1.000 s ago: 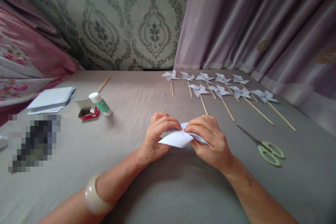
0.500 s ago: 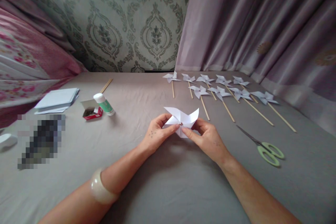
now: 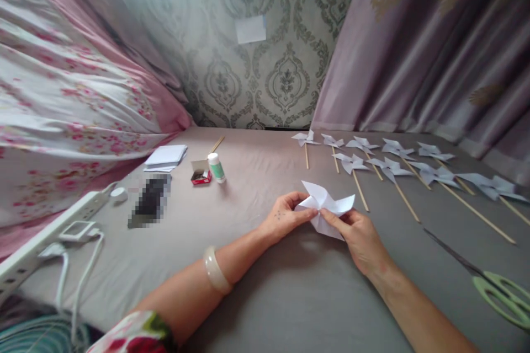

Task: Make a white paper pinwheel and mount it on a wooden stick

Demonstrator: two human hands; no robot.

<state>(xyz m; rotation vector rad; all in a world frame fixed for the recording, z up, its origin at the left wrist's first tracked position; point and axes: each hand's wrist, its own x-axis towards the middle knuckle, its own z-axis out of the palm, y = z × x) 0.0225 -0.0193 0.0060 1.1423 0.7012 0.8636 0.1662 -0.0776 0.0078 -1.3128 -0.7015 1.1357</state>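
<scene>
A white paper pinwheel (image 3: 325,201) without a visible stick is held between both hands above the grey cloth. My left hand (image 3: 285,212) grips its left side, thumb pressed at the centre. From the right, my right hand (image 3: 360,234) pinches it, with its thumb also reaching the middle. The thumbs cover most of the pinwheel's centre. Fingers of both hands are partly hidden behind the paper.
Several finished pinwheels on sticks (image 3: 389,168) lie at back right. Green-handled scissors (image 3: 488,284) rest at right. Toward the left are a glue stick (image 3: 216,168), a small red box (image 3: 201,176), paper sheets (image 3: 165,156), thin sticks (image 3: 217,144) and a power strip (image 3: 37,245).
The view has swung left, bringing the power strip into sight. Both thumbs now meet over the pinwheel's centre, where a shiny pin head showed before. The pinwheel has turned slightly.
</scene>
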